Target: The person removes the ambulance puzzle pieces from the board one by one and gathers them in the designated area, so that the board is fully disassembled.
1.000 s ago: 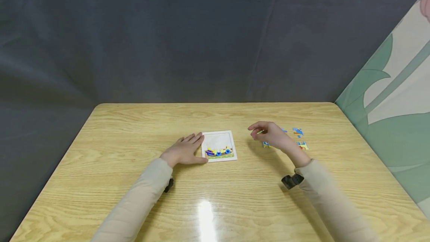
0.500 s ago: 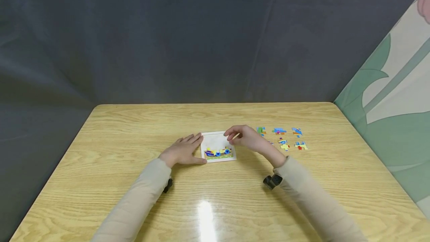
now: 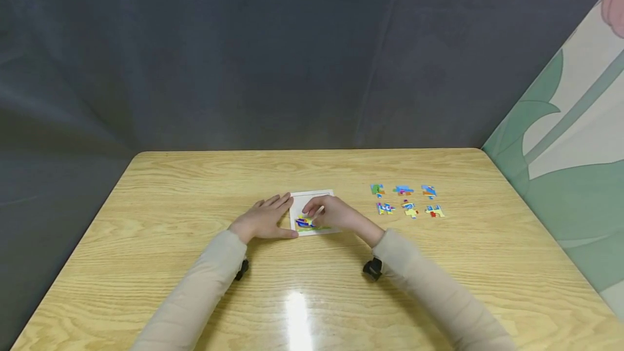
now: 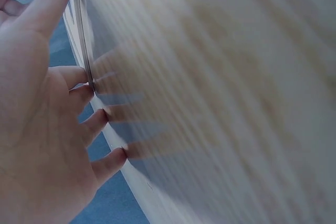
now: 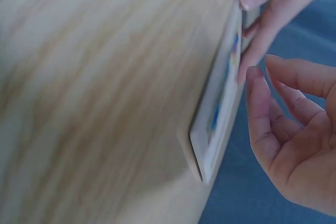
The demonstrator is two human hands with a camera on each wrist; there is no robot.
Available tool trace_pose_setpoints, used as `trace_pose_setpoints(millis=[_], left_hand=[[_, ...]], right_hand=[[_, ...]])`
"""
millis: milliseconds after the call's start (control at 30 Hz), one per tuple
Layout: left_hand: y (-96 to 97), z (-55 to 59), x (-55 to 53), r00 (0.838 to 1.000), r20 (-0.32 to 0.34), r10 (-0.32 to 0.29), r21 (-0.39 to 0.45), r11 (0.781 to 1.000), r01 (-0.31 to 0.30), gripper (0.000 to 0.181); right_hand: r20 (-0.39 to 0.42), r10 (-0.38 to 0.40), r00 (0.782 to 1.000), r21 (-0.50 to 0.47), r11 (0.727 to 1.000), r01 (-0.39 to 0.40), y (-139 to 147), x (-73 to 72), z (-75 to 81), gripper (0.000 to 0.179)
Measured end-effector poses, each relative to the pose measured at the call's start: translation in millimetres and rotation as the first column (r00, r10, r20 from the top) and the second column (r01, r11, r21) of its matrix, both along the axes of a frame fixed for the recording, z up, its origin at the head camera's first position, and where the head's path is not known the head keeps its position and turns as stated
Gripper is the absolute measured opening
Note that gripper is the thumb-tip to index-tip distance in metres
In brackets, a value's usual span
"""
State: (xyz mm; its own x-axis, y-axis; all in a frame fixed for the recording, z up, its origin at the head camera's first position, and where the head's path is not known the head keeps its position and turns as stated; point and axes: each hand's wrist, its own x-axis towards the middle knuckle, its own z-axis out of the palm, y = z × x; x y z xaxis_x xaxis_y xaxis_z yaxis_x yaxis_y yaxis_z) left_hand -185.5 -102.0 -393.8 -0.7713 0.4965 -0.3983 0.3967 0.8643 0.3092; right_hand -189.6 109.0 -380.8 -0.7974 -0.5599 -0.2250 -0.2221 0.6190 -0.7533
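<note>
A small white-framed puzzle board (image 3: 296, 195) lies on the table, with a strip of colourful pieces along its lower part. Flat on the table at its left edge is my left hand (image 3: 263, 221), fingers spread, with fingertips and thumb touching the frame. Over the board hovers my right hand (image 3: 333, 214), covering much of the picture. In the right wrist view my right hand (image 5: 294, 124) has loosely bent fingers, its thumb and index tips close together, and no piece shows between them. The left wrist view shows my left hand (image 4: 47, 114) from the palm side.
To the right lie several loose puzzle pieces in two rows, among them a green one (image 3: 377, 189), a blue one (image 3: 429, 192) and a yellow one (image 3: 435, 210). A dark curtain (image 3: 244, 58) hangs behind the wooden table (image 3: 195, 177); a patterned panel (image 3: 580, 161) stands at the right.
My right hand has moved left and slightly down, from beside the loose pieces to over the board. Pieces it covered are now visible. My left hand stays at the board's edge.
</note>
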Motion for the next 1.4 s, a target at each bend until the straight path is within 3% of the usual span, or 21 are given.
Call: trace_pose_setpoints(millis=[133,333,600,1133,1400], left_hand=[[-1.4,0.4,0.5,1.0,-0.006,-0.01,0.004,1.0,0.01,0.09],[-1.1,0.0,0.5,1.0,-0.006,-0.013,0.014,1.0,0.013,0.089],[-1.5,0.2,0.0,1.0,-0.014,-0.01,0.008,1.0,0.01,0.09],[-0.6,0.2,0.1,1.0,-0.005,-0.01,0.009,1.0,0.01,0.09],[-0.4,0.9,1.6,1.0,-0.01,-0.01,0.005,1.0,0.01,0.09]], right_hand=[[-0.044,0.044,0.998,0.041,0.998,-0.042,-6.9,1.0,-1.9,0.03],[-0.061,0.037,0.997,0.099,0.995,-0.031,-13.4,0.8,-3.9,0.032],[-0.118,0.086,0.989,0.176,0.982,-0.064,-20.4,-3.0,-7.4,0.036],[-0.154,0.188,0.97,0.201,0.967,-0.155,-18.7,-5.6,-8.9,0.035],[-0.111,0.172,0.979,0.18,0.972,-0.15,-18.7,-4.6,-7.7,0.035]])
